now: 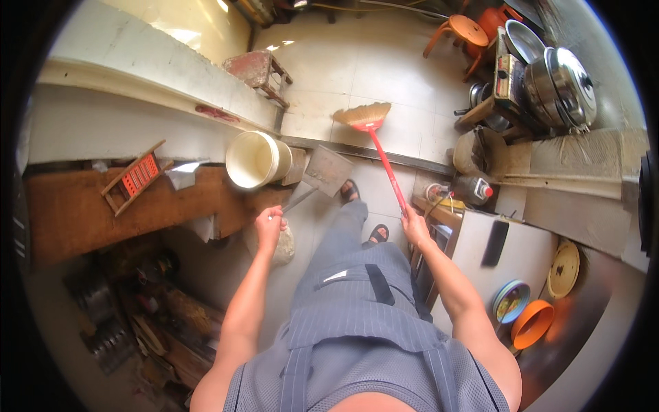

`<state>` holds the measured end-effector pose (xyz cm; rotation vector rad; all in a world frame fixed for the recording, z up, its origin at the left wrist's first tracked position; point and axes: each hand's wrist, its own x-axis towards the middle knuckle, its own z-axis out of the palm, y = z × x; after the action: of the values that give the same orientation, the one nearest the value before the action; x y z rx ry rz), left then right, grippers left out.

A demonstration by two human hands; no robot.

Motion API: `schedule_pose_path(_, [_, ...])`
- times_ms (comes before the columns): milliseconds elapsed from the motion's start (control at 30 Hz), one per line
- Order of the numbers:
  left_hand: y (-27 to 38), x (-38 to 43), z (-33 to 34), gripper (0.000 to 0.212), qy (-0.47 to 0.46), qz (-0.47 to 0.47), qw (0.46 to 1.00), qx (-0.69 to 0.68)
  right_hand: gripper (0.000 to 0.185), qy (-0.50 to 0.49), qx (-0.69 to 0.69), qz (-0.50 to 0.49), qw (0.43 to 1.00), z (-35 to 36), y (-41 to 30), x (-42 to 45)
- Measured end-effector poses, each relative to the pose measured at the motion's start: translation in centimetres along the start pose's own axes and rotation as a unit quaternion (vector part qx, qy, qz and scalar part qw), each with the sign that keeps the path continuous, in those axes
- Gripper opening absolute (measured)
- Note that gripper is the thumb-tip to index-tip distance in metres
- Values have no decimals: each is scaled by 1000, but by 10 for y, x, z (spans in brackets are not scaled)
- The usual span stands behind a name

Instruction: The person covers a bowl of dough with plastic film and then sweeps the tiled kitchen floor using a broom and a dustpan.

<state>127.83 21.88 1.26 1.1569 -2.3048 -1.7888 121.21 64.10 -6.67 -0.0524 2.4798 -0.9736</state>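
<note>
My left hand is closed around the handle of a flat grey dustpan, whose pan hangs or rests near my foot beside the white bucket. In my right hand is the red shaft of a broom. The broom's straw bristles reach past the dark door sill, over the pale tiles beyond it. Whether the bristles touch the floor I cannot tell.
A grater lies on the brown wooden board to the left. A worn red stool and an orange stool stand beyond the sill. At right are a steel pot, a dark jug and bowls by a white top.
</note>
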Motion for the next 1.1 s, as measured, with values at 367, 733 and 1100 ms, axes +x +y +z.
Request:
schedule_pose_path(367, [53, 80, 24, 11, -12, -63, 998, 3, 28, -80, -138, 25, 987, 21, -39, 229])
schedule_pose_path(733, [106, 144, 58, 10, 14, -91, 995, -39, 29, -70, -122, -86, 986, -73, -129, 404])
schedule_pose_path(1100, [148, 199, 123, 7, 107, -151, 981, -63, 29, -220, -262, -66, 938, -160, -122, 480])
